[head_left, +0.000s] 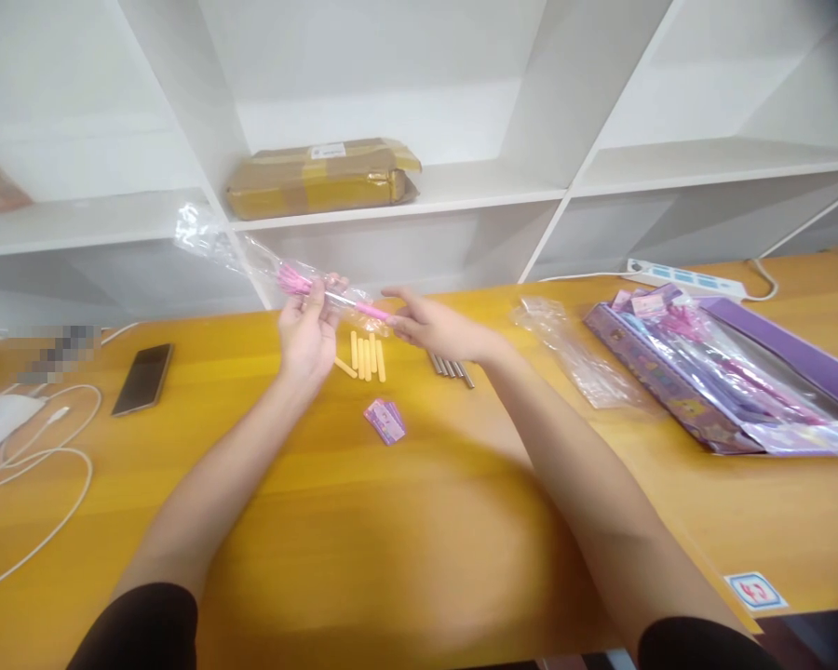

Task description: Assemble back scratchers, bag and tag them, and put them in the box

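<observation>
Above the table I hold a slim pink stick (342,300) with a silver middle and a pink, frilled-looking head at its left end; its exact kind is unclear. A clear plastic bag (213,240) surrounds it and trails up to the left. My left hand (307,335) grips the stick through the bag near the head. At the other end, my right hand (437,326) pinches the pink handle, its index finger stretched out. Below lie several yellow sticks (368,357), several silver rods (451,368) partly behind my right hand, and small purple cards (385,422).
On the right stands an open purple box (677,391) holding bagged pink items, beside empty clear bags (576,354) and a power strip (684,277). A phone (142,379) and white cables (87,465) lie left. A taped cardboard box (321,181) sits on the shelf behind.
</observation>
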{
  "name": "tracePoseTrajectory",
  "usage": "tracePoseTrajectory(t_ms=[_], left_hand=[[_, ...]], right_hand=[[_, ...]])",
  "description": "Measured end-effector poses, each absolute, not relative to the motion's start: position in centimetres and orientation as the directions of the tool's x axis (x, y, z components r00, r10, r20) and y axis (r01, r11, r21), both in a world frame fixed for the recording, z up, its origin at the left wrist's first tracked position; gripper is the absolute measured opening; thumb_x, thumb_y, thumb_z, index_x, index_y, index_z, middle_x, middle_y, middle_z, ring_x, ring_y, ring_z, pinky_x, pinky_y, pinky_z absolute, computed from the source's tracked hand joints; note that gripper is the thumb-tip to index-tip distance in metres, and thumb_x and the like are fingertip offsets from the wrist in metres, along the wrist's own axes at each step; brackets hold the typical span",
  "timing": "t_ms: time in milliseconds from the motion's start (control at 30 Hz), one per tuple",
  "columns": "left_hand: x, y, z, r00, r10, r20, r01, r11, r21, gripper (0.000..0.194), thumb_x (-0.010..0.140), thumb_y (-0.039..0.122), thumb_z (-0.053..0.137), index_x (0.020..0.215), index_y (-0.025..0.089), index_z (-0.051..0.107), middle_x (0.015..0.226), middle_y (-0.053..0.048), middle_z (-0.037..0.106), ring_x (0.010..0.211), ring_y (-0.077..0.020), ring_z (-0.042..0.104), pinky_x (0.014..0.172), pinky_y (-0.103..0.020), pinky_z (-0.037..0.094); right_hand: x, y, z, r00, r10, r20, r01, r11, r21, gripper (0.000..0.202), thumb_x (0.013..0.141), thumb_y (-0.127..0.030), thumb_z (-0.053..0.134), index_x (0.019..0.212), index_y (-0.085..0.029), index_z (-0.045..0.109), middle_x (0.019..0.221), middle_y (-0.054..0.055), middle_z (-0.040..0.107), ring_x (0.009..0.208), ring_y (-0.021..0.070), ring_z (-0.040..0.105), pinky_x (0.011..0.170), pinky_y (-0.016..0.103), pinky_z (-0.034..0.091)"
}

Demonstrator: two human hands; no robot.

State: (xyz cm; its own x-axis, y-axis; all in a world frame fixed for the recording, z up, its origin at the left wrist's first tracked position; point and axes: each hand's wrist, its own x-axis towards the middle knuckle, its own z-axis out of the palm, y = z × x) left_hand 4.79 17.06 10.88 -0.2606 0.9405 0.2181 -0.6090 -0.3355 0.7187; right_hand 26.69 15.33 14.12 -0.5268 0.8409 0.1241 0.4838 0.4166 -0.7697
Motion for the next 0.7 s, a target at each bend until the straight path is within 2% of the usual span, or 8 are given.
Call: tracePoseTrajectory(t_ms=[100,200,267,333,433,700], left_hand=[[4.8,17.0,10.9,-0.264,0.942,0.208,-0.602,-0.329,0.727,0.019,0.089,0.027,0.092,0.094,0.020,0.075,0.109,-0.006,0.083,0.109,-0.0186,0.081,0.099,-0.030,0.063],[4.0,17.3,11.5,-0.308,0.928,0.209,-0.599,-0.360,0.715,0.013,0.094,0.025,0.087,0.091,0.021,0.074,0.109,-0.006,0.084,0.109,-0.0181,0.080,0.097,-0.029,0.064],[3.1,17.6,11.8,-0.338,0.914,0.225,-0.594,-0.392,0.702,0.012,0.096,0.023,0.085,0.091,0.022,0.074,0.110,-0.005,0.084,0.111,-0.0183,0.080,0.098,-0.030,0.065],[2.5,17.9,12.0,-0.351,0.902,0.251,-0.585,-0.420,0.693,0.012,0.095,0.024,0.086,0.091,0.023,0.075,0.111,-0.005,0.083,0.115,-0.0190,0.079,0.100,-0.031,0.065],[2.0,18.2,12.0,-0.352,0.896,0.272,-0.583,-0.437,0.685,0.013,0.092,0.024,0.089,0.092,0.023,0.076,0.112,-0.005,0.083,0.119,-0.0201,0.079,0.103,-0.032,0.066],[2.4,18.3,12.0,-0.380,0.889,0.255,-0.600,-0.447,0.663,0.013,0.094,0.023,0.087,0.091,0.022,0.074,0.107,-0.005,0.084,0.119,-0.0212,0.079,0.104,-0.033,0.067]], right_hand=[[26.5,15.3,14.2,-0.516,0.847,0.129,0.478,0.410,-0.777,0.061,0.107,-0.036,0.055,0.163,-0.014,0.042,0.091,0.004,0.070,0.077,0.0189,0.058,0.072,0.031,0.048],[26.9,15.5,14.5,-0.504,0.854,0.128,0.467,0.395,-0.791,0.057,0.105,-0.036,0.060,0.157,-0.016,0.049,0.089,0.003,0.069,0.073,0.0178,0.057,0.068,0.030,0.047],[27.5,15.6,14.7,-0.524,0.844,0.111,0.452,0.386,-0.804,0.044,0.103,-0.034,0.062,0.144,-0.019,0.060,0.088,0.002,0.069,0.072,0.0171,0.058,0.068,0.030,0.046],[28.0,15.8,14.9,-0.540,0.835,0.104,0.431,0.381,-0.818,0.026,0.102,-0.033,0.062,0.124,-0.019,0.069,0.089,0.003,0.071,0.076,0.0168,0.062,0.072,0.030,0.048],[28.4,15.7,15.4,-0.528,0.842,0.109,0.430,0.376,-0.821,0.017,0.101,-0.034,0.062,0.101,-0.019,0.071,0.090,0.004,0.073,0.080,0.0166,0.065,0.077,0.030,0.048],[28.4,15.5,15.6,-0.537,0.836,0.112,0.423,0.382,-0.822,0.017,0.097,-0.036,0.069,0.098,-0.019,0.073,0.083,0.002,0.073,0.077,0.0165,0.064,0.073,0.030,0.045]])
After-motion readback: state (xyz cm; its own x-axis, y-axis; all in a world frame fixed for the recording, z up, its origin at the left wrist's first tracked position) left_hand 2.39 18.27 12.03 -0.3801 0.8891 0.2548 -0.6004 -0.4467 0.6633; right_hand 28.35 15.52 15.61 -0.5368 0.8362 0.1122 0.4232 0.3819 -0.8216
